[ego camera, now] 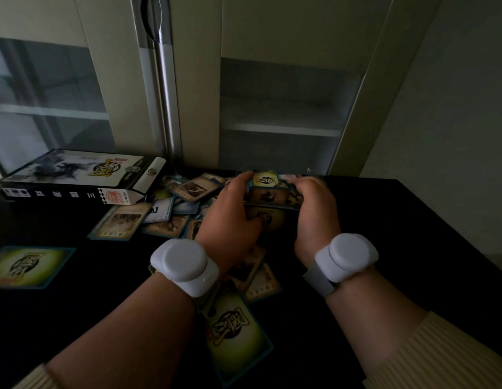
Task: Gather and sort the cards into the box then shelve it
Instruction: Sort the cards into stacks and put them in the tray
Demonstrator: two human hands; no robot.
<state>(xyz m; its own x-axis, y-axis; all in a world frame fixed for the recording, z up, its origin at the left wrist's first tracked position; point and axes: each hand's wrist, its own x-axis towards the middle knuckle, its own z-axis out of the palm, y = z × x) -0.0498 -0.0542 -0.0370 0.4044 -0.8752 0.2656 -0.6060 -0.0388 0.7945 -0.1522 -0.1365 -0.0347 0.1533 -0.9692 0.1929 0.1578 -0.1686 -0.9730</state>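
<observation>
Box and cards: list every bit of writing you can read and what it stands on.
Box, side panel: large white characters, sideways and blurred; only "三" reads.
Box, red seal and small code beside it: too small.
Box lid logo: stylised, unreadable.
Card backs: same stylised emblem, not legible.
Face-up cards: captions too blurred.

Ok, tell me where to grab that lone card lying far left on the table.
Take the lone card by its long edges, coming from above. It lies flat, back up, on the black table, apart from the pile, so slide it to the near table edge first, probably with the left hand.
</observation>
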